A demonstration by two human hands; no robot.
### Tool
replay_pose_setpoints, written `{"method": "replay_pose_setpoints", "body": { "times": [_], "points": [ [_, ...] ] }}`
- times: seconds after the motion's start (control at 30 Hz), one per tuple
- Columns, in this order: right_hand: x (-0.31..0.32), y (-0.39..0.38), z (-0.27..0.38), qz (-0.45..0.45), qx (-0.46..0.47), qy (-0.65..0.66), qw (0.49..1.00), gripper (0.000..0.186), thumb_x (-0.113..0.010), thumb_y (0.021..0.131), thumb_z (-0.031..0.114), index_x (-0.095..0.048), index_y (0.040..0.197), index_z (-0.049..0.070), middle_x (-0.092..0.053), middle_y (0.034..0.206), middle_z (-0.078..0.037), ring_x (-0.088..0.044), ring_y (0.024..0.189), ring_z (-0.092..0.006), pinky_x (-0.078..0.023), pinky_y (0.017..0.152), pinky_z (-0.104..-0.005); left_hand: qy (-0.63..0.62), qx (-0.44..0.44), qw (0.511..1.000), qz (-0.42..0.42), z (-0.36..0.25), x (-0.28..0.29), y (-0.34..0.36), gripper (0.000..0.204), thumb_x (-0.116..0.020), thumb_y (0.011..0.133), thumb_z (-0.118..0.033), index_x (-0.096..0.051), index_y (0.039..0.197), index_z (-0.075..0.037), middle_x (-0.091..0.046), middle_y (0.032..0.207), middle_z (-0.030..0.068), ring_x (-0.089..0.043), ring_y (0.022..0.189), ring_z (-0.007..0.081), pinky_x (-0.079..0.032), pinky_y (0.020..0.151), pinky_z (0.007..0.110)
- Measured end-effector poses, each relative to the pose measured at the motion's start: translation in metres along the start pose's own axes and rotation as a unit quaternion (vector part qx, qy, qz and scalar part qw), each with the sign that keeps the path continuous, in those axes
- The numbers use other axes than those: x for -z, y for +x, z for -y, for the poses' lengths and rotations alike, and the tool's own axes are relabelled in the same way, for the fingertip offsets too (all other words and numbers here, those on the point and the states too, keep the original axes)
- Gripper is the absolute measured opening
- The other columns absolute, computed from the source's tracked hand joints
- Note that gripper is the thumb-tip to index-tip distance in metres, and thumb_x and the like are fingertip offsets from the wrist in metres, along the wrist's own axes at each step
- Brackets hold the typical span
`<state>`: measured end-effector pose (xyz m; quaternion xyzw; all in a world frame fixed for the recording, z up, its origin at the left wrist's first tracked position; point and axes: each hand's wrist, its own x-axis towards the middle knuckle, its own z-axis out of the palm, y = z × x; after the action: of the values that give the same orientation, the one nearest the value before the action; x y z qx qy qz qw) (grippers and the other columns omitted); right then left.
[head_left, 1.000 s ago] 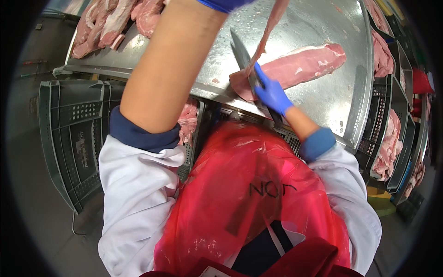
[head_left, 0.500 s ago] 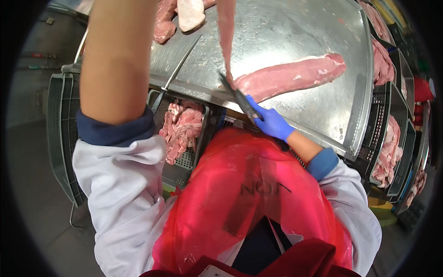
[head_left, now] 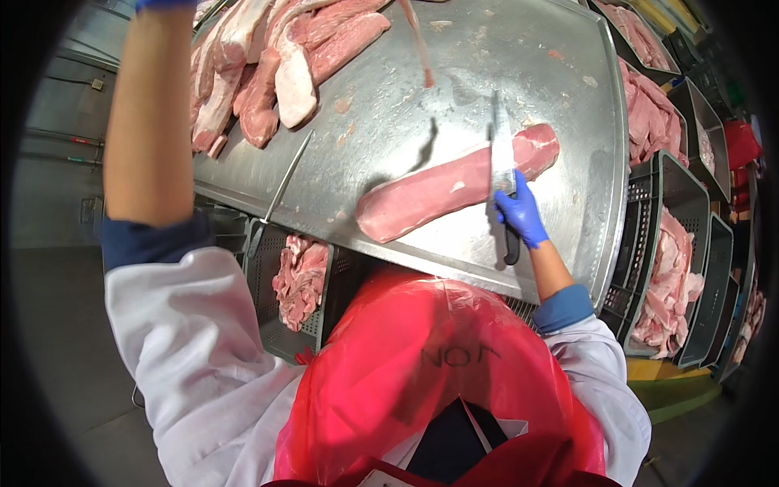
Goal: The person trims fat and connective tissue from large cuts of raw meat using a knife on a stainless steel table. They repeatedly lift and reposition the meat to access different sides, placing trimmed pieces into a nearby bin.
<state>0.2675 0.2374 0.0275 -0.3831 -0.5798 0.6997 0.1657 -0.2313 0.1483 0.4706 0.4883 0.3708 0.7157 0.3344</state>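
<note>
A blue-gloved right hand (head_left: 523, 213) of mine is closed round a knife (head_left: 502, 154); its blade points away over the right part of a trimmed pork loin (head_left: 442, 193) on the metal table (head_left: 560, 81). My left arm reaches far forward at the upper left. Only the glove cuff of my left hand (head_left: 165, 3) shows at the top edge, so its fingers are hidden. A thin strip of meat (head_left: 417, 40) hangs in from the top edge, its upper end out of sight; whether my left hand holds it cannot be seen.
Several pieces of pork (head_left: 294, 81) lie heaped at the table's far left. A sharpening steel (head_left: 286, 180) rests across the near edge, handle overhanging. Below it, a grey crate (head_left: 328, 284) holds meat trimmings (head_left: 299, 280). More meat-filled crates (head_left: 680, 191) line the right side.
The knife has moved right and forward, from the loin's left end to over its right part. The meat strip is away from the loin, and my left arm has shifted left.
</note>
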Motion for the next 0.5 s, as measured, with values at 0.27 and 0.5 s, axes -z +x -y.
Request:
{"method": "replay_pose_setpoints", "body": {
  "times": [0.27,0.5],
  "points": [
    [0.107,0.052,0.015,-0.037,0.020,-0.082,0.996,0.062,-0.053,0.102,0.015,-0.030,0.159,0.015,-0.059,0.090,-0.003,-0.056,0.072,-0.0095,-0.049,0.062,-0.0243,0.687,0.355,0.632,0.042,0.283,0.101,-0.373,0.038,-0.068,0.089,-0.031,-0.060,0.105,0.002,-0.064,0.099,0.0259,-0.063,0.094,0.0455,-0.050,0.083,0.048],
    [0.003,0.161,0.031,0.033,0.191,-0.433,0.880,0.052,-0.050,0.102,0.017,-0.044,0.153,0.020,-0.062,0.096,-0.029,-0.062,0.088,-0.0413,-0.049,0.085,-0.0461,0.665,0.156,0.730,0.001,0.483,-0.028,-0.231,0.082,-0.075,0.079,-0.035,-0.042,0.145,0.000,-0.052,0.136,0.0238,-0.050,0.125,0.0396,-0.038,0.106,0.051]
  ]
}}
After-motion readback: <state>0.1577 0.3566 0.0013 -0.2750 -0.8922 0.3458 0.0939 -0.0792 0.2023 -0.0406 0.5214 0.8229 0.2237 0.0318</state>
